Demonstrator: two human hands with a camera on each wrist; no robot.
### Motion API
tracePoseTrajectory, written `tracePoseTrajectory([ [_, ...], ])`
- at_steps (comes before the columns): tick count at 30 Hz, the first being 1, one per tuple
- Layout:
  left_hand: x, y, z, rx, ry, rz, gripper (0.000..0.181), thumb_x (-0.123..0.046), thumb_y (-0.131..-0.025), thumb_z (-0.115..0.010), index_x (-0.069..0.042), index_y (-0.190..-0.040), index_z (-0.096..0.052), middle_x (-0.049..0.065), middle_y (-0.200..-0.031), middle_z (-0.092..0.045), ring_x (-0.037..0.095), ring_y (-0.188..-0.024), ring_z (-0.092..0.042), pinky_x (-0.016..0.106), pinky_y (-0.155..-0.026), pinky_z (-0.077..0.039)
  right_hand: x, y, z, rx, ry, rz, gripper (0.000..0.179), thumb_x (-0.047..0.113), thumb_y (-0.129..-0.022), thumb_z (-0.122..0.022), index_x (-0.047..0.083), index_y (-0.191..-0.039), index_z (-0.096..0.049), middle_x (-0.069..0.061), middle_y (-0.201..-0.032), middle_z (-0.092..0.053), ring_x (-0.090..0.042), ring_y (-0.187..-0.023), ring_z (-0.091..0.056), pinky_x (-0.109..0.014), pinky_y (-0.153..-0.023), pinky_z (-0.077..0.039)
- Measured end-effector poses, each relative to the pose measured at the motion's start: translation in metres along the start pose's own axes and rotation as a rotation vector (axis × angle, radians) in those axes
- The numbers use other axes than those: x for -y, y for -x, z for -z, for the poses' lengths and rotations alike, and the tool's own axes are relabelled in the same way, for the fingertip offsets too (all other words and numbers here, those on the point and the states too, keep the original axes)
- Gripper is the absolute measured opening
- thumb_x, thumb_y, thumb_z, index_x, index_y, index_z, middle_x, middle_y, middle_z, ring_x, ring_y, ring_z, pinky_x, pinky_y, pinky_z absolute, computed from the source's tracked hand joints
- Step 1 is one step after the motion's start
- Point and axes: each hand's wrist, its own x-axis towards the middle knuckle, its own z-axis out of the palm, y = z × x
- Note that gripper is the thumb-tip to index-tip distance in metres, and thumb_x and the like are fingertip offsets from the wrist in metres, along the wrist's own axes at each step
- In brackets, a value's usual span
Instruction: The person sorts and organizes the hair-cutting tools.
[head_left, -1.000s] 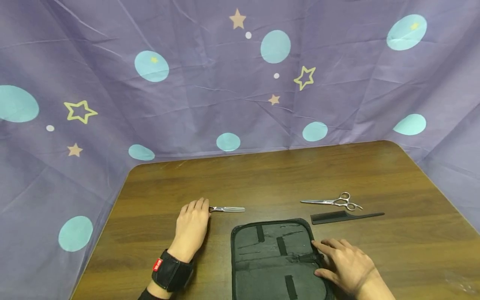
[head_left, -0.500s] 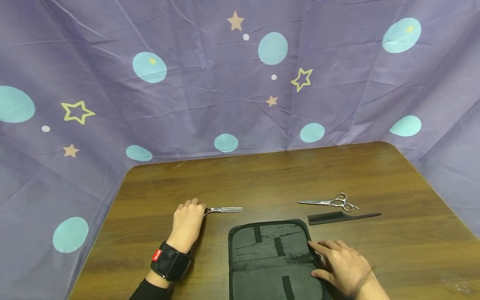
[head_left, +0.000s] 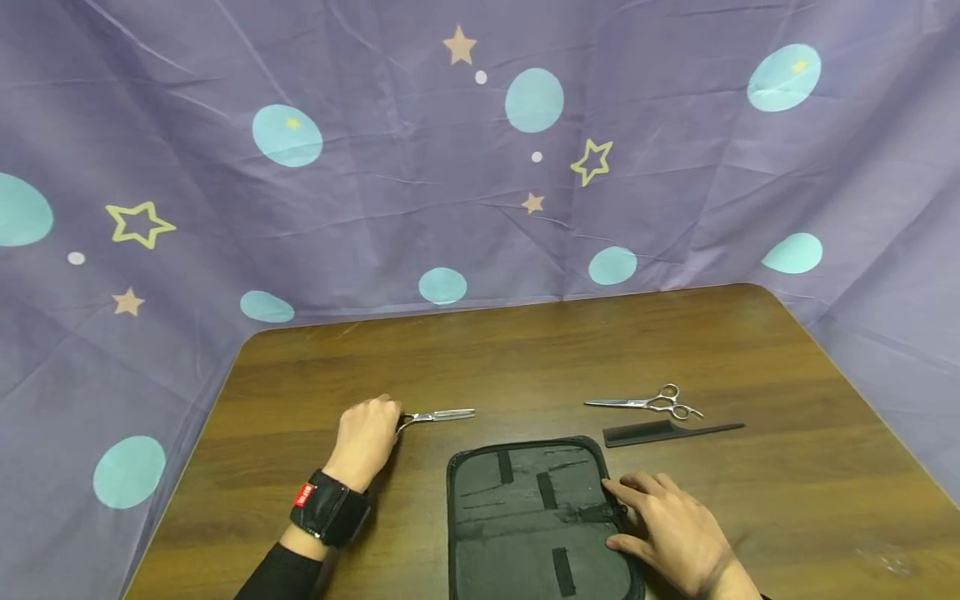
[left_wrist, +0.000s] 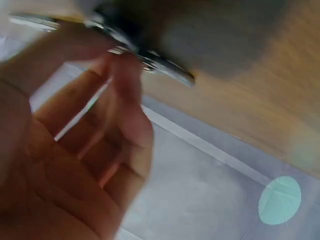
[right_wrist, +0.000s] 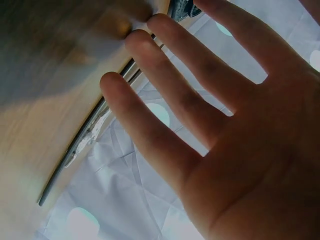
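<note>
My left hand (head_left: 363,437) pinches a pair of silver thinning scissors (head_left: 446,415) by the handle end, the blades pointing right. In the left wrist view, thumb and fingertips meet on the metal scissors (left_wrist: 172,71). A black zip case (head_left: 483,492) lies opened flat before me, with elastic loops inside. My right hand (head_left: 675,529) rests at the case's right edge, fingers extended, thumb and forefinger touching the rim. Straight, spread fingers of the right hand (right_wrist: 200,125) show in the right wrist view.
Silver hair scissors (head_left: 626,403) lie behind the case to the right. A black tail comb (head_left: 637,434) is just in front of them. A purple patterned cloth (head_left: 420,192) hangs behind the wooden table (head_left: 525,350).
My left hand's fingers have curled in on the thinning scissors' handles, drawing them slightly left and tilting them. The right hand keeps its place on the case, while the head view shifts a little.
</note>
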Motion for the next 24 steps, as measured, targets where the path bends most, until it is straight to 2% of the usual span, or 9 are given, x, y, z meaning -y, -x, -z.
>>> tracePoseTrajectory([
  [6,0.006,-0.009,0.001,0.104,0.027,-0.053,0.02,0.003,-0.061,-0.08,-0.007,-0.062,-0.063,0.009,-0.067,-0.066,0.032,-0.059,-0.066,0.045,-0.048,-0.052,0.0,-0.001,-0.002,-0.026,-0.014,-0.018,0.066,0.06,-0.073,-0.076,0.02,-0.126,-0.069,0.002,-0.119,-0.063,-0.018,-0.109,-0.057,-0.037,-0.074,-0.058],
  [12,0.01,-0.02,0.006,0.199,0.047,-0.04,0.026,0.001,-0.058,-0.083,-0.007,-0.06,-0.059,0.013,-0.067,-0.067,0.032,-0.059,-0.065,0.045,-0.049,-0.052,0.001,-0.003,-0.001,-0.037,-0.042,-0.032,0.067,0.058,-0.072,-0.078,0.02,-0.126,-0.069,0.002,-0.119,-0.062,-0.016,-0.105,-0.056,-0.031,-0.066,-0.056],
  [14,0.011,-0.023,0.007,0.213,0.079,-0.029,0.026,0.001,-0.058,-0.083,-0.008,-0.06,-0.06,0.012,-0.067,-0.066,0.031,-0.06,-0.065,0.044,-0.05,-0.052,0.001,-0.003,0.0,-0.054,-0.046,-0.036,0.067,0.056,-0.071,-0.08,0.019,-0.126,-0.07,0.002,-0.119,-0.062,-0.015,-0.104,-0.056,-0.031,-0.067,-0.056],
  [18,0.014,-0.024,0.008,0.25,0.146,0.002,0.024,0.001,-0.058,-0.082,-0.01,-0.059,-0.06,0.003,-0.062,-0.06,0.02,-0.056,-0.057,0.039,-0.049,-0.047,0.001,-0.003,0.0,-0.053,-0.051,-0.033,0.067,0.055,-0.071,-0.081,0.019,-0.126,-0.07,0.001,-0.12,-0.062,-0.015,-0.105,-0.056,-0.034,-0.072,-0.057],
  [21,0.016,-0.022,0.007,0.26,0.172,0.013,0.026,0.002,-0.058,-0.081,-0.011,-0.058,-0.06,-0.002,-0.059,-0.055,0.015,-0.054,-0.05,0.035,-0.048,-0.043,0.001,-0.002,-0.001,-0.04,-0.06,-0.03,0.067,0.056,-0.071,-0.08,0.019,-0.126,-0.07,0.001,-0.121,-0.062,-0.016,-0.105,-0.056,-0.035,-0.072,-0.057],
  [24,0.016,-0.02,0.006,0.259,0.169,0.009,0.027,0.001,-0.057,-0.082,-0.011,-0.057,-0.059,-0.002,-0.059,-0.055,0.016,-0.054,-0.051,0.036,-0.048,-0.044,0.001,-0.001,-0.003,-0.044,-0.062,-0.024,0.067,0.056,-0.071,-0.08,0.019,-0.126,-0.07,0.0,-0.121,-0.062,-0.016,-0.106,-0.057,-0.035,-0.073,-0.057],
])
